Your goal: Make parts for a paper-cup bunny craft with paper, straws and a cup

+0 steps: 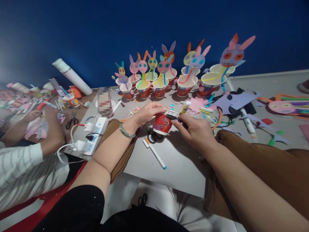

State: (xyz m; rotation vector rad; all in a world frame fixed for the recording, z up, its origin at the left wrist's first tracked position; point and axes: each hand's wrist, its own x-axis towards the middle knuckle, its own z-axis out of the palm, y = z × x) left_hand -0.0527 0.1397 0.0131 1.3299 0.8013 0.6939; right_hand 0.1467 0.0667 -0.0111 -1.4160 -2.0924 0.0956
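My left hand (pixel 152 112) is closed on the rim of a red paper cup (pixel 161 124) with a white band and printed patterns, holding it tilted above the table. On the cup's other side, my right hand (pixel 196 130) grips a slim black tool (pixel 177 120) with its tip against the upper part of the cup. What kind of tool it is does not show clearly. Black-handled scissors (pixel 152 138) lie partly hidden just below the cup. A white marker (pixel 155 154) with a blue end rests on the table in front of them.
Several paper cups (pixel 184 88) with rabbit-faced figures line the blue wall. Paper scraps (pixel 199 104) and a marker (pixel 248 124) lie to the right. A power strip (pixel 98 135) with cords sits at left, beside another person's arm (pixel 51 129). Brown cushions (pixel 241 158) flank the table's front.
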